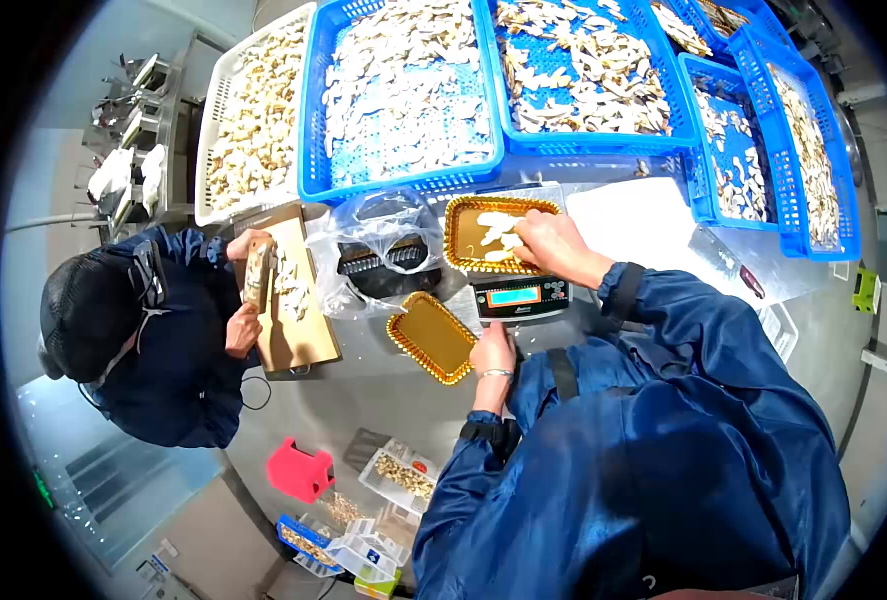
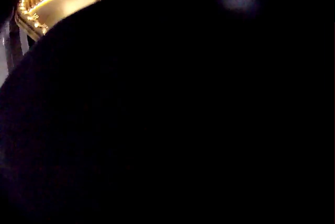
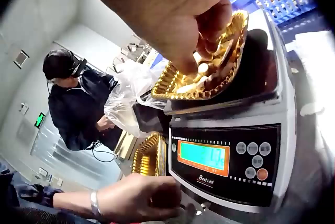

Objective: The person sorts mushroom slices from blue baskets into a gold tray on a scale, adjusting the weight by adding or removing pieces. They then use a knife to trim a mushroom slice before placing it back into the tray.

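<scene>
A gold fluted tray [image 1: 454, 236] with pale mushroom slices [image 1: 497, 232] sits on a digital scale [image 3: 230, 156], whose display is lit. My right hand [image 1: 556, 246] reaches down into this tray, its curled fingers pinching at the slices [image 3: 203, 69]; the fingertips are partly hidden. My left hand [image 1: 494, 352], with a band at the wrist, hangs loosely curled at the front of the scale and holds nothing visible. Beside it lies a second gold tray [image 1: 432, 338], bare inside. The left wrist view is mostly dark, with a gold tray [image 2: 63, 1] in its corner.
Blue crates [image 1: 400, 180] of sliced mushrooms and a white crate [image 1: 204, 190] line the back. A clear plastic bag [image 1: 329, 262] with black trays [image 1: 389, 262] lies left of the scale. Another person [image 1: 164, 340] works at a cutting board [image 1: 299, 345]. White paper [image 1: 634, 225] lies right.
</scene>
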`<action>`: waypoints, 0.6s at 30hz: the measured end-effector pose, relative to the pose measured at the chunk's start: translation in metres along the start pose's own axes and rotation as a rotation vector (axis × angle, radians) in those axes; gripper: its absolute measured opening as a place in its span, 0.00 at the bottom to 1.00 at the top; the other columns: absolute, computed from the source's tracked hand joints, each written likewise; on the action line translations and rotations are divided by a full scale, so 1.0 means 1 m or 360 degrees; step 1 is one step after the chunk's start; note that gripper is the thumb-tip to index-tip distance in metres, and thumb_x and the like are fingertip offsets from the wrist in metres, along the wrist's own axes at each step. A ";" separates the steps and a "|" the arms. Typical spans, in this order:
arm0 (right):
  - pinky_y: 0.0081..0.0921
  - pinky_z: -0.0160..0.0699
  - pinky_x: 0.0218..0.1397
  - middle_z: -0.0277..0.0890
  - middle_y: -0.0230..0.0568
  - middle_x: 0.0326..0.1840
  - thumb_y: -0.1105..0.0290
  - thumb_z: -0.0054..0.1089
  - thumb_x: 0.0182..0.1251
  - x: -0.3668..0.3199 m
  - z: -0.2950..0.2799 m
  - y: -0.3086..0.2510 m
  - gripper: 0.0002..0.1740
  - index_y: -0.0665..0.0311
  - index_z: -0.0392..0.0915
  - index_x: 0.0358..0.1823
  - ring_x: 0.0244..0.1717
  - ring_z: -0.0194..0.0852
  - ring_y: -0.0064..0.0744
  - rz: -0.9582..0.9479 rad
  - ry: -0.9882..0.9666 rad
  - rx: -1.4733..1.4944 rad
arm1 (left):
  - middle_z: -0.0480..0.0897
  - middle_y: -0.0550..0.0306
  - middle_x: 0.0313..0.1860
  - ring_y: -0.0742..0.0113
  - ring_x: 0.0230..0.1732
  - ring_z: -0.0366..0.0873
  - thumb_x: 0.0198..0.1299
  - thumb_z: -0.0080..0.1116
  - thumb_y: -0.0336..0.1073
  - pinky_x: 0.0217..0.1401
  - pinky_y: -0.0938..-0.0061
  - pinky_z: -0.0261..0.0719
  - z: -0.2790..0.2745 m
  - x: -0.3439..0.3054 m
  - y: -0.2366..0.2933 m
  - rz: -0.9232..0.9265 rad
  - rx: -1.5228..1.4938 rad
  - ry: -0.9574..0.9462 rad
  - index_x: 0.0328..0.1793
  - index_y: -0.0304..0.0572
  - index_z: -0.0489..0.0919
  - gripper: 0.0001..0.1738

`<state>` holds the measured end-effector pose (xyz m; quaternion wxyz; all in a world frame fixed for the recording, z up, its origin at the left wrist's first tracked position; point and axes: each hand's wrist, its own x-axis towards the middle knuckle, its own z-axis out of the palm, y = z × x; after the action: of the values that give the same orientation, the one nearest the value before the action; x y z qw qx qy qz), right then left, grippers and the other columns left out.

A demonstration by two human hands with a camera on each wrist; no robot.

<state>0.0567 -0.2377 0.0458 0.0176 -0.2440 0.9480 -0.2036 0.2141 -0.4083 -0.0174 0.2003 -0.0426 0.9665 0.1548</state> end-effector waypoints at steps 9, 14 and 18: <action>0.40 0.75 0.30 0.76 0.48 0.25 0.65 0.57 0.55 0.000 -0.005 0.007 0.11 0.66 0.77 0.26 0.29 0.78 0.47 0.0096 -0.0011 0.0137 | 0.79 0.53 0.30 0.59 0.33 0.78 0.53 0.60 0.30 0.37 0.68 0.75 -0.104 0.073 0.018 0.0171 -0.1025 0.0785 0.35 0.40 0.78 0.05; 0.25 0.70 0.28 0.79 0.36 0.23 0.60 0.58 0.59 -0.008 -0.019 0.028 0.13 0.64 0.83 0.32 0.23 0.74 0.27 0.0890 -0.0319 0.1424 | 0.78 0.53 0.40 0.53 0.48 0.72 0.51 0.58 0.30 0.51 0.62 0.69 -0.110 0.097 0.025 0.0207 -0.0651 0.0950 0.38 0.42 0.77 0.07; 0.14 0.57 0.19 0.72 0.27 0.19 0.61 0.57 0.63 -0.020 -0.047 0.035 0.14 0.65 0.81 0.33 0.17 0.61 0.13 0.1282 -0.0585 0.2002 | 0.77 0.53 0.41 0.53 0.49 0.71 0.49 0.59 0.29 0.53 0.62 0.68 -0.103 0.100 0.027 0.0204 -0.0554 0.0993 0.40 0.43 0.77 0.10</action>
<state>0.0518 -0.1825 0.0731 0.3832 0.1461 0.6513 -0.6384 0.0801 -0.4168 0.0397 -0.1246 -0.0606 0.9410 0.3087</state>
